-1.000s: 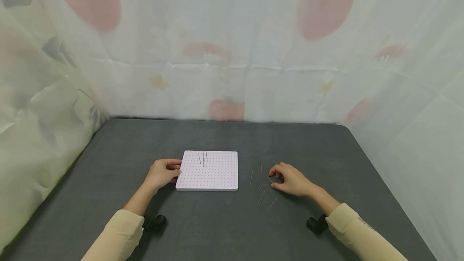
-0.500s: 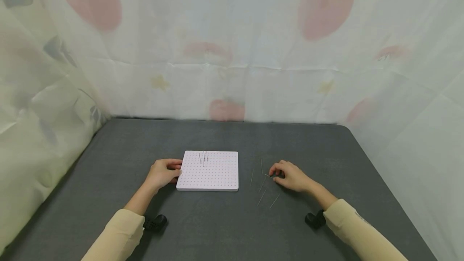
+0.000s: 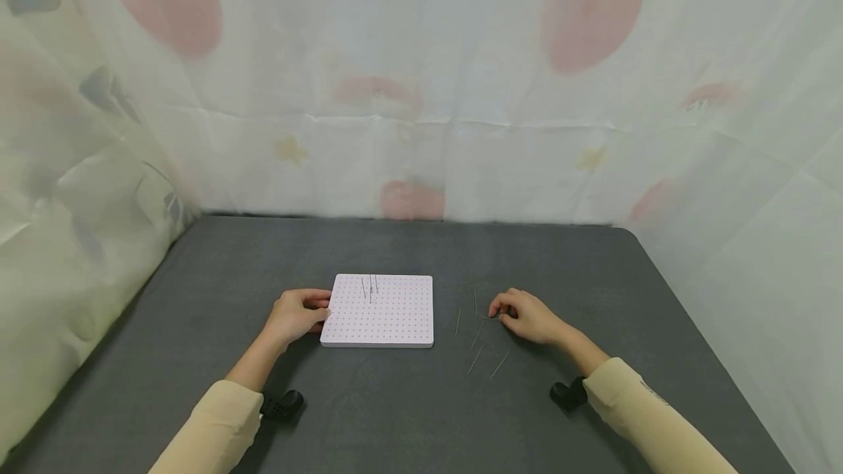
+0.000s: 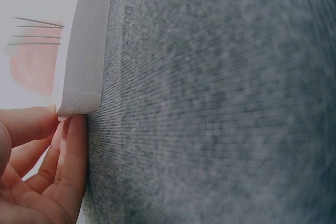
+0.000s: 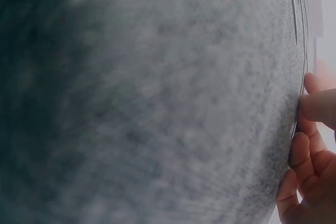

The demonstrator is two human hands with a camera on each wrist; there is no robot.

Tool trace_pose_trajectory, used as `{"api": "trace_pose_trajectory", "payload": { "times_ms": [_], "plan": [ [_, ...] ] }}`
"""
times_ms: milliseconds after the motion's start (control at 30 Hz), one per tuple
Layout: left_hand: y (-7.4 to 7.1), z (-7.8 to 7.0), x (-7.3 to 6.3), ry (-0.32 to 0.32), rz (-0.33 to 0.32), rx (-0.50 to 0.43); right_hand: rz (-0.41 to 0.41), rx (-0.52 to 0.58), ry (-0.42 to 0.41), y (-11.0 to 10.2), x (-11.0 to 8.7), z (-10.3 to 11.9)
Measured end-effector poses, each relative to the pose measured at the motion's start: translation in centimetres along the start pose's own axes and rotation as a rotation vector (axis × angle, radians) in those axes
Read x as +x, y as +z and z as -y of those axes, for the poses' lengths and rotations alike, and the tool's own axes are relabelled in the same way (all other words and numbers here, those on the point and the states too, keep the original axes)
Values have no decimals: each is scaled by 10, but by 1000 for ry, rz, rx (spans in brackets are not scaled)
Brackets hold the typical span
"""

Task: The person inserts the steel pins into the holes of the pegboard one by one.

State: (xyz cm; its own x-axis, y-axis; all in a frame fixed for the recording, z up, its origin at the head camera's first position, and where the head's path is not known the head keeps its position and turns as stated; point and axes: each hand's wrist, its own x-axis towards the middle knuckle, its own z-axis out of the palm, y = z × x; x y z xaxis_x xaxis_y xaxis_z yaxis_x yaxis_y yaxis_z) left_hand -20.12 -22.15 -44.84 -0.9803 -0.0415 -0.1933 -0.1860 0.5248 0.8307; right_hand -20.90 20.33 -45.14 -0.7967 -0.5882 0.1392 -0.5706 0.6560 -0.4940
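Observation:
A white pegboard [image 3: 394, 322] with rows of small holes lies left of the middle of the table. Several thin metal needles [image 3: 371, 290] stand upright near its back edge. My left hand [image 3: 293, 313] grips the board's left side; in the left wrist view the thumb is at the top edge and the fingers meet the side wall [image 4: 86, 61]. To the right of the board, my right hand [image 3: 532, 319] pinches one end of a needle [image 3: 486, 317] low over the table, its fingertips partly hiding it.
Several loose needles [image 3: 476, 359] lie scattered on the dark grey table [image 3: 421, 415] between the board and my right hand. White curtains [image 3: 494, 93] with fruit prints hang behind the table and at both sides.
My right hand has shifted slightly away from me, and its thumb has drawn closer to the fingers. The needle there has swung flatter across the view. The left hand stays on the pegboard.

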Motion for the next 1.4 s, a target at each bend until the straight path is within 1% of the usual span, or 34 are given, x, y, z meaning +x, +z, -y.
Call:
{"api": "trace_pose_trajectory", "payload": {
  "times_ms": [167, 267, 367, 533, 700, 933, 1167, 1400],
  "plan": [
    [0, -1, -1, -4, 0, 1, -9, 4, 14, 1, 0, 0],
    [0, -1, -2, -1, -1, 2, -17, 18, 48, 2, 0, 0],
    [0, -1, -1, 1, -4, 2, -32, 28, 103, 3, -1, 0],
    [0, -1, -1, 4, -7, 0, -62, 12, 166, 4, -2, 1],
    [0, -1, -1, 1, -9, 0, -70, 3, 173, 4, -2, 1],
    [0, -2, -1, 2, -1, -7, -64, -37, 180, 5, -1, 1],
    [0, -2, 0, -6, -8, -4, -66, -51, 174, 5, -1, 2],
    [0, -2, -1, -3, -5, -4, -80, -61, 206, 7, 0, 2]
  ]
}}
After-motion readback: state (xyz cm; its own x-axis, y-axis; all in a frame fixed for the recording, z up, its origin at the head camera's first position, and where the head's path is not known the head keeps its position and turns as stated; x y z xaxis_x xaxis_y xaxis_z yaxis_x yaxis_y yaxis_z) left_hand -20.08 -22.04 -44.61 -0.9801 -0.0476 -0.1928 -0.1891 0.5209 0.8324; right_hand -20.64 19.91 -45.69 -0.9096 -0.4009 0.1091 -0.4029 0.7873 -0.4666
